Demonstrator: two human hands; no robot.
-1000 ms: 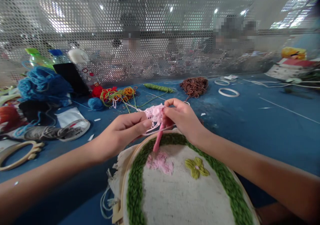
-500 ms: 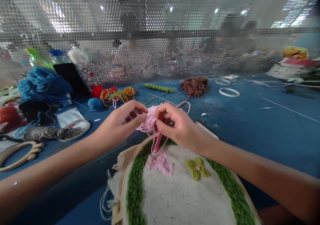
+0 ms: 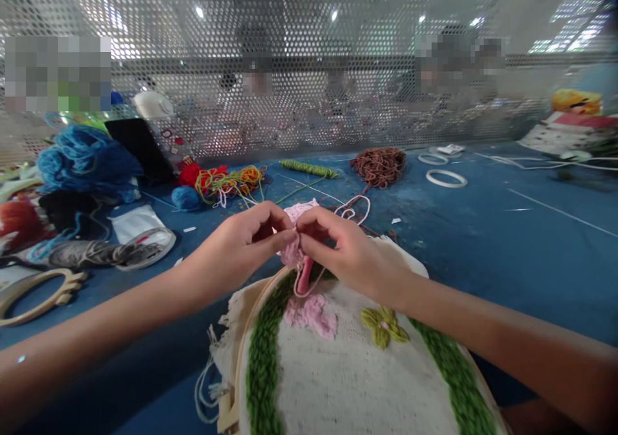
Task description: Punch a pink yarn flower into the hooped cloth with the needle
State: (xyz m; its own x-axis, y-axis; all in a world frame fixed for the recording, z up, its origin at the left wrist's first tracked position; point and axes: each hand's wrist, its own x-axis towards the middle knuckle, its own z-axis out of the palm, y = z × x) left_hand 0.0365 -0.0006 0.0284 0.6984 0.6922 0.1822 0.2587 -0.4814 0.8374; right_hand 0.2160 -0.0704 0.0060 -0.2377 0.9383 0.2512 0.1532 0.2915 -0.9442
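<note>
My left hand (image 3: 251, 245) and my right hand (image 3: 333, 245) meet fingertip to fingertip above the far rim of an embroidery hoop (image 3: 244, 351). Both pinch a tangle of pink yarn (image 3: 292, 255), partly hidden by the fingers. From it a pale strand loops down over the cloth. A pink-handled tool (image 3: 304, 277) points down under the hands, its upper part covered by my right hand. On the stretched white cloth (image 3: 347, 383) are a green stitched border (image 3: 263, 377), a pink stitched patch (image 3: 316, 316) and a yellow-green flower (image 3: 383, 325).
A brown yarn bundle (image 3: 379, 166), a green yarn twist (image 3: 309, 168) and white rings (image 3: 447, 178) lie farther back. Left are blue yarn (image 3: 89, 158), a phone-like black slab (image 3: 140, 148) and a small wooden hoop (image 3: 36, 300). A perforated metal screen (image 3: 299, 120) stands behind the table.
My hands have come together, the left moving toward the right, around the pink yarn. The yarn bundle has dropped lower, and a loose loop now hangs over the hoop.
</note>
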